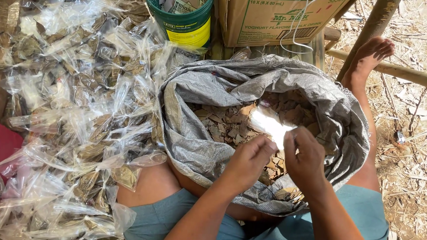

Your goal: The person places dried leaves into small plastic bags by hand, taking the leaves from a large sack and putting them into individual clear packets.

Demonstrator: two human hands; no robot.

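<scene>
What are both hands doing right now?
Left hand: closed, pinching the clear plastic bag over the grey sack.
Right hand: closed, pinching the same bag's other edge.

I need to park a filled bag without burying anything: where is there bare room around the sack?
Little is free. Left of the grey sack, the pile of clear filled bags covers everything up to the green bucket and cardboard box. Bare ground lies right of the outstretched leg. Both the left hand and right hand crowd the sack's mouth, pinching a clear bag.

- Brown cardboard box with green print (pixel 278 16) stands at the top edge.
- Yellow label (pixel 190 36) wraps the green plastic bucket beside it.
- Filled clear plastic bags (pixel 77 106) are heaped on the left.
- Small empty clear plastic bag (pixel 272 127) sits above the grey sack.
</scene>
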